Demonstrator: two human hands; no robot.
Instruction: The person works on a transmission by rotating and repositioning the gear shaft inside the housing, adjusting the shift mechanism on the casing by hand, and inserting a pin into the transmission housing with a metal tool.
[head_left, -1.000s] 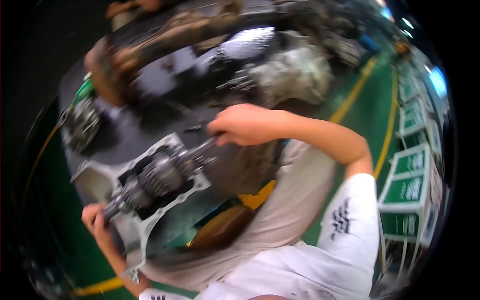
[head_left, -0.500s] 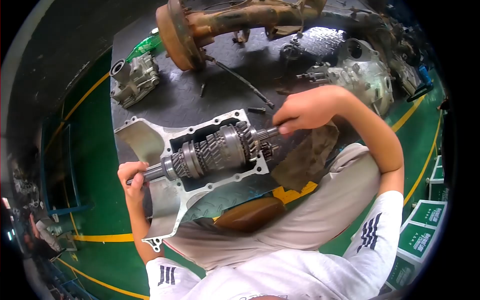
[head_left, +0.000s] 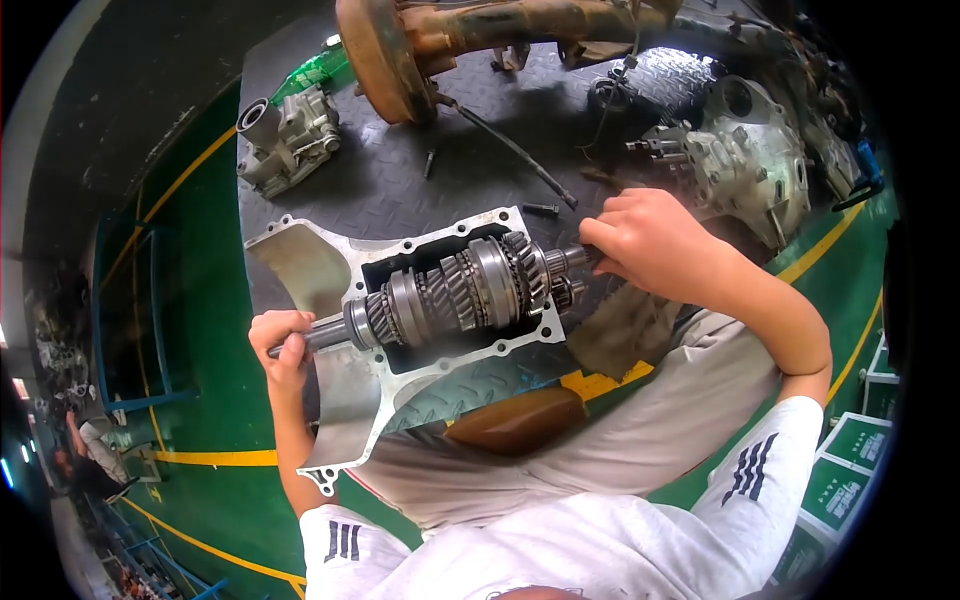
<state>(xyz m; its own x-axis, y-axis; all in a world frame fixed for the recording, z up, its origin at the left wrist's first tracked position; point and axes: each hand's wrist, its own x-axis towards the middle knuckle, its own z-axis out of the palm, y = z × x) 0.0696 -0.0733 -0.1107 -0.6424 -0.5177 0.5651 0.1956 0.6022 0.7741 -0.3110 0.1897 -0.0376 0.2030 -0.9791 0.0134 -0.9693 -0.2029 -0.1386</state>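
Observation:
A gear shaft (head_left: 445, 290) with several helical gears and synchronizer rings lies lengthwise in an open half of a gearbox housing (head_left: 470, 357). My left hand (head_left: 283, 340) is closed around the thin shaft end that sticks out on the left, over the flared bell of the housing. On the right, the fingers of my right hand (head_left: 645, 245) are wrapped round the splined end of the same shaft, past the housing's right edge. Below that end sits a smaller gear (head_left: 568, 292), partly hidden. Whether the shaft fully touches its seats cannot be seen.
A rusty axle (head_left: 520, 28) with a brake drum (head_left: 378, 62) spans the back of the dark metal table (head_left: 400, 190). One aluminium casing (head_left: 292, 140) stands back left, another (head_left: 750, 160) right. Bolts (head_left: 541, 209), a rod (head_left: 510, 155) and a brown cloth (head_left: 625, 330) lie nearby.
The whole view has shifted, so things appear farther right and slightly different in height. Both hands keep their hold on the gear shaft, which stays within the housing.

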